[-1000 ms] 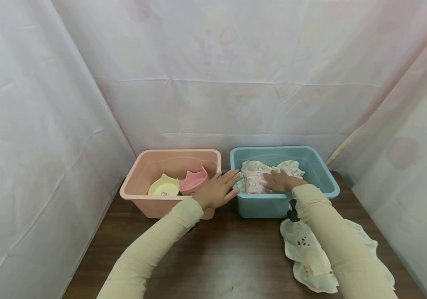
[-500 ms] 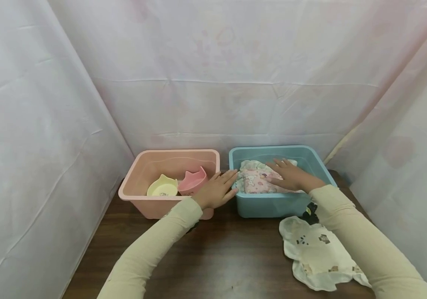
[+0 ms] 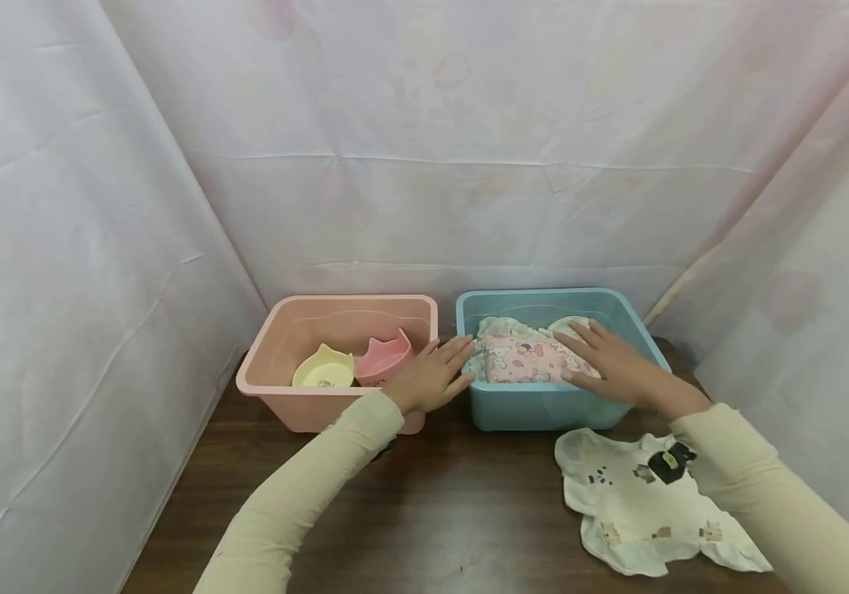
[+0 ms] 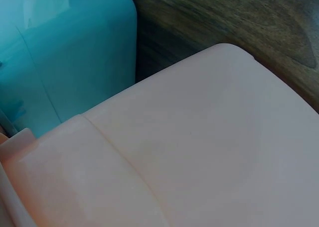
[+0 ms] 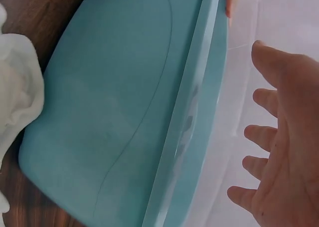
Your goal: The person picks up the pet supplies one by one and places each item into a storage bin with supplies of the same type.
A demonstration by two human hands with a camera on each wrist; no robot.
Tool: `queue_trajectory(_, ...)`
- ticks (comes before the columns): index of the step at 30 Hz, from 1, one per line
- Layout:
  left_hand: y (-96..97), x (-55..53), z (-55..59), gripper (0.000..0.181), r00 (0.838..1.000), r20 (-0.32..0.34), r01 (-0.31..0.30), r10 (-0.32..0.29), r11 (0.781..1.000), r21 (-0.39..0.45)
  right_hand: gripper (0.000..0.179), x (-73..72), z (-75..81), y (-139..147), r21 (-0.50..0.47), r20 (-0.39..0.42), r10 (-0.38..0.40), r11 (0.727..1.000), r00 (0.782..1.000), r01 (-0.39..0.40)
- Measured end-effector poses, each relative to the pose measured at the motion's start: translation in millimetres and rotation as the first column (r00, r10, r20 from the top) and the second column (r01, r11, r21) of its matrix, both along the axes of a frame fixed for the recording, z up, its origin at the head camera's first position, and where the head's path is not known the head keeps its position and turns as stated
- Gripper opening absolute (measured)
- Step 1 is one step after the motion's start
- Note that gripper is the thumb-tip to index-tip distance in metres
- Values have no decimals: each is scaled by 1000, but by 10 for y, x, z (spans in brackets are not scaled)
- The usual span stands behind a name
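My left hand (image 3: 430, 378) lies with straight fingers across the gap between the pink plastic bin (image 3: 275, 391) and the blue bin (image 3: 524, 408), its fingertips right at the blue rim. Over the right part of the blue bin, my right hand (image 3: 617, 363) has its fingers spread and holds nothing; the right wrist view shows the same hand (image 5: 294, 137) beside the rim, palm visible. In the blue bin a pink printed cloth bundle (image 3: 521, 360) lies on pale ruffled cloth (image 3: 502, 325). A cream ruffle-edged cloth (image 3: 639, 511) with animal prints lies on the table below my right wrist.
Inside the pink bin sit a yellow cat-eared bowl (image 3: 323, 369) and a pink cat-eared bowl (image 3: 383, 360). Both bins stand on the dark wooden table (image 3: 424, 503). Pale curtains (image 3: 424, 214) hang behind and on both sides.
My right hand has drawn back to the right from the middle of the pink cloth bundle, baring more of it and of the cream cloth. My left hand has stayed in place.
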State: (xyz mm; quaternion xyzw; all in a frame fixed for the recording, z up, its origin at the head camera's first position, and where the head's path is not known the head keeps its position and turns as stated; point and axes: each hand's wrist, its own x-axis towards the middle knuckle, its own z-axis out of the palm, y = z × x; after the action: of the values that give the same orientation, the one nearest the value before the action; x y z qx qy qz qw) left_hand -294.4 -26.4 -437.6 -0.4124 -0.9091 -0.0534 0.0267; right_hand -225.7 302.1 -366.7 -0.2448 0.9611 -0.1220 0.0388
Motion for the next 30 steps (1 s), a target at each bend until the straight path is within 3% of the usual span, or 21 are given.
queue_trajectory(6,-18,19,20,63,1000,7,-10,10,1000,-10,67,297,1,160,-30,-39,-8,1000,999,7)
queue_trajectory(11,-26,31,45,64,1000,5,-17,18,1000,-26,69,520,-82,334,-57,-149,22,998,989,-30)
queue_trajectory(14,-26,36,50,64,1000,1,-17,17,999,-35,71,672,-162,439,-73,-168,19,997,986,-32)
queue_trajectory(22,-15,31,10,63,1000,-2,-12,12,1000,-19,73,1127,-584,612,-131,-136,-76,990,988,58)
queue_trajectory(30,-18,32,39,63,1000,6,-22,22,999,-26,88,1284,-1165,821,-133,-155,-43,991,987,23)
